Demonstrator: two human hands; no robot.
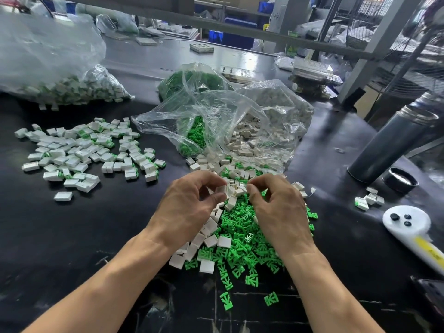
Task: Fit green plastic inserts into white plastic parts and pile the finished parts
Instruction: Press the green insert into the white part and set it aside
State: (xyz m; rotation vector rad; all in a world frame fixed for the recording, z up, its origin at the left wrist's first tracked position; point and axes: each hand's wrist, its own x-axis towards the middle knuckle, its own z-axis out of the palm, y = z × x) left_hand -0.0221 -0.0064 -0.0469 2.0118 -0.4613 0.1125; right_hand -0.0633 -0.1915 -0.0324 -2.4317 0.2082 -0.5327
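Loose green inserts [242,239] and white parts [209,239] lie heaped together on the black table in front of me. My left hand [189,207] hovers over the heap's far end and pinches a white part [221,190] between thumb and fingers. Close beside it, my right hand [276,212] has its fingers curled, the fingertips pinched together near that part; what they hold is too small to tell. A spread pile of finished parts [89,152], white with green showing, lies to the left.
An open clear bag [223,126] behind my hands spills green inserts and white parts. Another bag of finished parts [64,85] sits far left. A grey flask [394,143], its cap [400,180], a white tool [413,229] and several parts [370,200] stand at the right.
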